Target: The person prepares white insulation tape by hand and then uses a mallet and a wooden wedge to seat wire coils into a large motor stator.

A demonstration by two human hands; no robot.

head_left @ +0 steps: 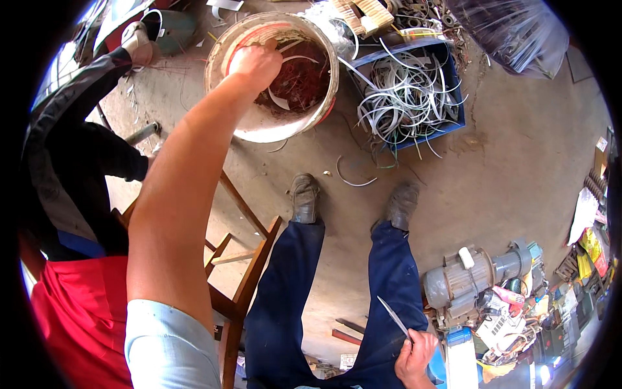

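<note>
My left arm reaches out to a round whitish bucket, and my left hand is inside its rim at the left. The fingers look closed and point down; whatever they hold is hidden. Reddish, tangled scraps lie in the bucket with a few white strips among them. Near my right thigh, my right hand is closed around a knife. The narrow, pointed blade of the knife slants up and left over my dark blue trousers.
A blue crate heaped with white and grey strips stands right of the bucket. Left, a co-worker in dark sleeves sits near a wooden chair. A grey motor and mixed scrap lie at right; a plastic bag is beyond.
</note>
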